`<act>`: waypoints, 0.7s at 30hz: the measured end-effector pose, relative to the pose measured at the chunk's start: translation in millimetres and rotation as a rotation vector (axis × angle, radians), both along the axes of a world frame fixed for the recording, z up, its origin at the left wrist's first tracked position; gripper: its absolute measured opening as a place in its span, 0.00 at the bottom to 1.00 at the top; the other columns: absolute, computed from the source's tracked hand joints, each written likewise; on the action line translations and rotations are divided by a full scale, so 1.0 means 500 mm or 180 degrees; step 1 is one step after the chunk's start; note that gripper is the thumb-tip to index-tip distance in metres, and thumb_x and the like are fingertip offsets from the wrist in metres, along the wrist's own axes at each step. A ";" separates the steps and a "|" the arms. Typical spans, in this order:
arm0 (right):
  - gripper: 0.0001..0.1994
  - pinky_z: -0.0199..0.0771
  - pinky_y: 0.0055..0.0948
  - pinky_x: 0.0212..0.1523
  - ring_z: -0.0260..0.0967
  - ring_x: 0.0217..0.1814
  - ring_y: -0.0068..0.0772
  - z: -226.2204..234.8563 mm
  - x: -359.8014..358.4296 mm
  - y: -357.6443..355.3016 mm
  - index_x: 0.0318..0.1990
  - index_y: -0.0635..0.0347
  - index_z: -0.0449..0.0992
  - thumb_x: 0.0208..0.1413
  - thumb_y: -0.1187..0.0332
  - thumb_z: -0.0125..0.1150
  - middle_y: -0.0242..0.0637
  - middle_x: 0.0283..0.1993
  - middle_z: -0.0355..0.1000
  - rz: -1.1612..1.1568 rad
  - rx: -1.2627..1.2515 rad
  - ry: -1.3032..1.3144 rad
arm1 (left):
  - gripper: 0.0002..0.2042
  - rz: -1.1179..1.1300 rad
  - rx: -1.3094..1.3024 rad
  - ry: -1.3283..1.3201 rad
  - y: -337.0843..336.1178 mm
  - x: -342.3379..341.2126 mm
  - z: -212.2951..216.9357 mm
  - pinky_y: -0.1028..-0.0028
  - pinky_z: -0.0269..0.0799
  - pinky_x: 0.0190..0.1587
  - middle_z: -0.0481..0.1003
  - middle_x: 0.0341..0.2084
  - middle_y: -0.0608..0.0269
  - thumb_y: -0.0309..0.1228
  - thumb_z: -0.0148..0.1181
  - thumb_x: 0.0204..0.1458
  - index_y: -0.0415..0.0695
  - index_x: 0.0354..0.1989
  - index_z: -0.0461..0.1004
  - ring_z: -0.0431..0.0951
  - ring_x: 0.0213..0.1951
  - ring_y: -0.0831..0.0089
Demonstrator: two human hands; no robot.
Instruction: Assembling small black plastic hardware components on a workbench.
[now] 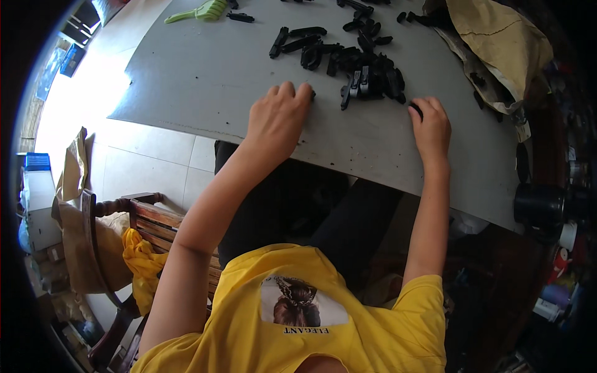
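Note:
My left hand [278, 121] is on the grey tabletop near its front edge, back of the hand up and fingers curled down. A dark bit peeks out beside its fingertips, but most of what it holds is hidden. Further right, my right hand [431, 124] pinches a small black plastic part [416, 111] between thumb and fingers, just above or on the table. Between and beyond the hands lies a heap of black plastic parts [367, 78], some long and narrow, some curved. Their exact kind is too small to make out.
A light green brush-like object [202, 11] lies at the table's far left. More black bars [303, 38] are scattered beyond the left hand. A brown paper sack [500, 43] slumps at the right edge. A wooden chair [152, 214] with yellow cloth [142, 261] stands left of me.

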State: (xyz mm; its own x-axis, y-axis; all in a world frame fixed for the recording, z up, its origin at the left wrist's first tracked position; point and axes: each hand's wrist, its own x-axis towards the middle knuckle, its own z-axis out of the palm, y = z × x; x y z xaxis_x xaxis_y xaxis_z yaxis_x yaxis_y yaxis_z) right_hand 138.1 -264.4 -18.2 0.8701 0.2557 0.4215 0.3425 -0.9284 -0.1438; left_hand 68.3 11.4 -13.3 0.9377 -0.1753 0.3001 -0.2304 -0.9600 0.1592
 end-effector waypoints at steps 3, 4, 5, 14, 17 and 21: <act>0.07 0.71 0.27 0.33 0.71 0.32 0.33 -0.001 -0.044 0.007 0.38 0.63 0.77 0.53 0.71 0.58 0.36 0.35 0.72 0.0079 0.0771 -0.0101 | 0.12 -0.0181 -0.0940 0.0204 0.027 -0.028 0.003 0.67 0.71 0.33 0.70 0.32 0.57 0.29 0.57 0.49 0.42 0.42 0.68 0.73 0.35 0.59; 0.07 0.71 0.27 0.33 0.71 0.32 0.33 0.004 -0.070 0.018 0.38 0.63 0.77 0.53 0.71 0.58 0.36 0.35 0.72 0.0079 0.0781 -0.0101 | 0.12 -0.0406 -0.1645 0.0399 0.029 -0.039 0.011 0.67 0.70 0.33 0.71 0.32 0.55 0.29 0.56 0.50 0.41 0.43 0.68 0.74 0.34 0.58; 0.07 0.71 0.25 0.30 0.70 0.28 0.29 0.010 -0.103 0.039 0.37 0.64 0.77 0.54 0.70 0.59 0.35 0.33 0.72 -0.0058 0.2256 0.0579 | 0.12 -0.0410 -0.1641 0.0412 0.025 -0.048 0.019 0.67 0.70 0.33 0.71 0.32 0.55 0.29 0.56 0.50 0.41 0.43 0.68 0.74 0.34 0.58; 0.10 0.69 0.19 0.37 0.69 0.34 0.23 0.037 -0.244 0.196 0.38 0.69 0.75 0.52 0.70 0.62 0.36 0.34 0.72 0.0954 0.5212 0.1020 | 0.19 -0.1217 -0.3111 0.1354 -0.065 -0.110 0.054 0.63 0.67 0.34 0.72 0.29 0.42 0.36 0.53 0.56 0.37 0.48 0.57 0.72 0.33 0.43; 0.10 0.67 0.20 0.41 0.65 0.42 0.23 0.019 -0.247 0.196 0.39 0.64 0.76 0.50 0.71 0.65 0.38 0.44 0.68 0.1150 0.4459 0.0442 | 0.18 -0.1380 -0.3160 0.1331 -0.062 -0.108 0.057 0.64 0.67 0.33 0.72 0.29 0.43 0.32 0.53 0.55 0.36 0.47 0.57 0.73 0.33 0.44; 0.15 0.64 0.27 0.51 0.66 0.49 0.30 0.017 -0.243 0.198 0.45 0.63 0.73 0.52 0.64 0.62 0.42 0.47 0.68 0.1232 0.4255 0.0453 | 0.16 -0.1269 -0.3639 0.2275 -0.059 -0.116 0.075 0.64 0.68 0.31 0.72 0.27 0.43 0.27 0.52 0.54 0.36 0.48 0.57 0.73 0.31 0.45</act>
State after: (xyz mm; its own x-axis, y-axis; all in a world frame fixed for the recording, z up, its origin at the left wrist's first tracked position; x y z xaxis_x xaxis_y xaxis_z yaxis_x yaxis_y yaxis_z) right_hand 16.7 -165.6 -9.6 0.8929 -0.0338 0.4490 0.4502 0.0861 -0.8888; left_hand 10.3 -18.1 24.0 0.8920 -0.4482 -0.0584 0.0086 -0.1122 0.9936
